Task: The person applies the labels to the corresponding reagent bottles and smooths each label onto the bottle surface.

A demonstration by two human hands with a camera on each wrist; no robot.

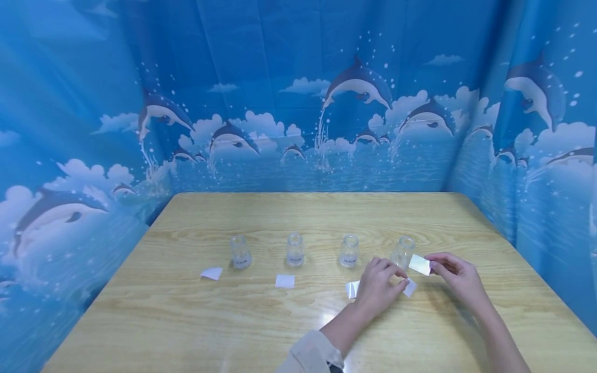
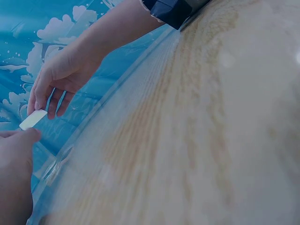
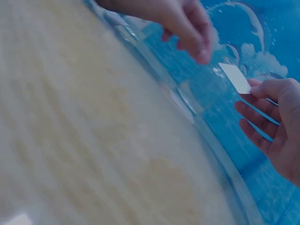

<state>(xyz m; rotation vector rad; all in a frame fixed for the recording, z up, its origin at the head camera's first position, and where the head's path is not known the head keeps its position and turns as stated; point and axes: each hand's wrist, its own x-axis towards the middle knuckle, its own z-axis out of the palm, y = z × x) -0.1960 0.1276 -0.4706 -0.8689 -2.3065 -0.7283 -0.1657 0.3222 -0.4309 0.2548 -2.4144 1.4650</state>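
My right hand (image 1: 459, 277) pinches a small white paper piece (image 1: 420, 264) by its right edge, between thumb and fingers. The piece is held up in front of the rightmost small glass bottle (image 1: 402, 252), partly covering it. Just left of it is my left hand (image 1: 380, 285), its fingers loosely bent. In the right wrist view, nothing shows between the left fingertips (image 3: 204, 57), and they stand apart from the held paper. Another white paper piece (image 1: 410, 288) lies beside the left fingertips; whether they touch it is unclear.
Three more small glass bottles stand in a row to the left: one (image 1: 348, 254), one (image 1: 295, 254) and one (image 1: 240, 254). White paper pieces lie in front: one (image 1: 352, 289) partly behind my left hand, one (image 1: 285, 281), and one curled (image 1: 212, 273). A dolphin curtain (image 1: 280, 93) surrounds the wooden table (image 1: 186, 321).
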